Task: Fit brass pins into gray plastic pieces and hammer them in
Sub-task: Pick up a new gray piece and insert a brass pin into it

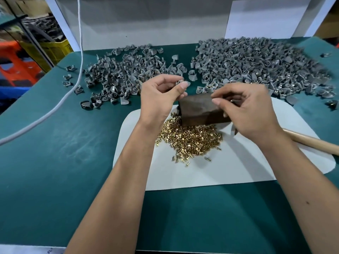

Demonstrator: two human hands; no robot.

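My left hand (161,96) pinches a small gray plastic piece (180,82) between thumb and fingers, above the table's middle. My right hand (247,110) hovers over a dark metal block (198,110) with fingers curled; something small and gray seems held near its fingertips (235,101), and another gray piece (233,130) shows under the palm. A heap of brass pins (190,140) lies on a white sheet (256,162) just in front of the block. The hammer's wooden handle (311,142) pokes out at the right, behind my right wrist.
Two big piles of gray plastic pieces lie at the back, one to the left (121,76) and one to the right (256,65). A white cable (55,107) crosses the green mat (55,162) at the left. A white board (146,21) stands behind.
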